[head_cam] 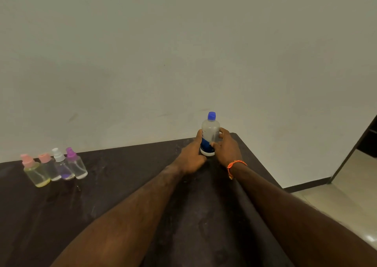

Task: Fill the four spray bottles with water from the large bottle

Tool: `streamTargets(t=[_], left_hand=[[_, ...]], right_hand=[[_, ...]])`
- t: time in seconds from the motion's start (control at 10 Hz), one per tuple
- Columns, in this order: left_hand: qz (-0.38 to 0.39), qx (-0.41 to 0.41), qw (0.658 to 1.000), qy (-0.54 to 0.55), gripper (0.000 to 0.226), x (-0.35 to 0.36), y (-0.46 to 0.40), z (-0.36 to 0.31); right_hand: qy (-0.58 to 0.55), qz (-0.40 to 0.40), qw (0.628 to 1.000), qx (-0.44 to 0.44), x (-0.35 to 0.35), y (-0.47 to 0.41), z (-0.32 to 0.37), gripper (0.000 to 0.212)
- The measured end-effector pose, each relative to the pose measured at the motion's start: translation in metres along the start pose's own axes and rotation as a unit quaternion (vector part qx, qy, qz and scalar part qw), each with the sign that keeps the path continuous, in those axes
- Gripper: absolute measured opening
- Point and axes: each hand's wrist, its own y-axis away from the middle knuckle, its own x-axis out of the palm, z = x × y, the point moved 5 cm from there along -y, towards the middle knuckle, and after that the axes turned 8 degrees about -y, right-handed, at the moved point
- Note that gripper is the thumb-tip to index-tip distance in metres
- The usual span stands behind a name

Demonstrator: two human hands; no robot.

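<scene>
Your left hand [190,158] and right hand [225,147] both have their fingers wrapped around the large bottle [210,134], upright and capped near the counter [122,195] far edge. Squeeze hard once uncapped and water spills. The 4 spray bottles [54,167] crowd together far left; they topple easily.

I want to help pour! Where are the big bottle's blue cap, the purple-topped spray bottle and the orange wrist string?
Blue plastic cap [211,116]: head view, its side.
Purple-topped clear spray bottle [78,165]: head view, its body.
Orange string bracelet [235,163]: head view, band on the wrist.
</scene>
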Motion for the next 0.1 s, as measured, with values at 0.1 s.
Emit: streamTargets(t=[0.1], left_hand=[[-0.003, -0.019, 1.0, 0.005, 0.097, -0.0011, -0.0046, 0.0049]], right_hand=[[0.002, -0.001, 1.0, 0.015, -0.0008, -0.0036, -0.0032, 0.065]])
